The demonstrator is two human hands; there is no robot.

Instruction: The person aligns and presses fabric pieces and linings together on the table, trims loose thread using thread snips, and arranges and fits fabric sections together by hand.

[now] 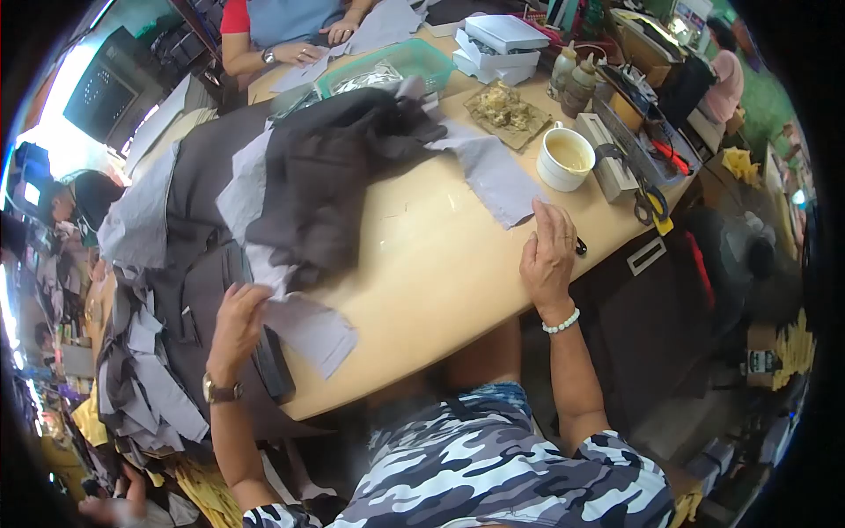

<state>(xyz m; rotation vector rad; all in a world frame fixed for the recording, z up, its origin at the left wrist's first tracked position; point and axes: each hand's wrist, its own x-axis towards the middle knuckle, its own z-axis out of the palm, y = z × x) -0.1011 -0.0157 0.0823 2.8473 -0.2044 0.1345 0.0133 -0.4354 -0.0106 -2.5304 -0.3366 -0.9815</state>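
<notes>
At the table's left front, my left hand (pixel 236 330) is closed, its fingertips pinching a light grey cloth piece (pixel 315 333) attached to a dark garment (pixel 321 180). The garment lies bunched over a pile of dark cloth (pixel 207 202). My right hand (pixel 550 251) rests near the table's right edge, fingers together at the corner of another light grey cloth piece (pixel 495 172). A small black object (pixel 580 247) sticks out beside that hand's outer edge; its kind is hidden, and I cannot tell whether the palm grips it.
A white mug (pixel 565 158) stands beyond my right hand, near a stained board (pixel 508 114), squeeze bottles (pixel 576 86) and scissors (pixel 651 208). Across the table, another person's hands (pixel 321 44) work by a green basket (pixel 385 69). White boxes (pixel 502 44) stand nearby.
</notes>
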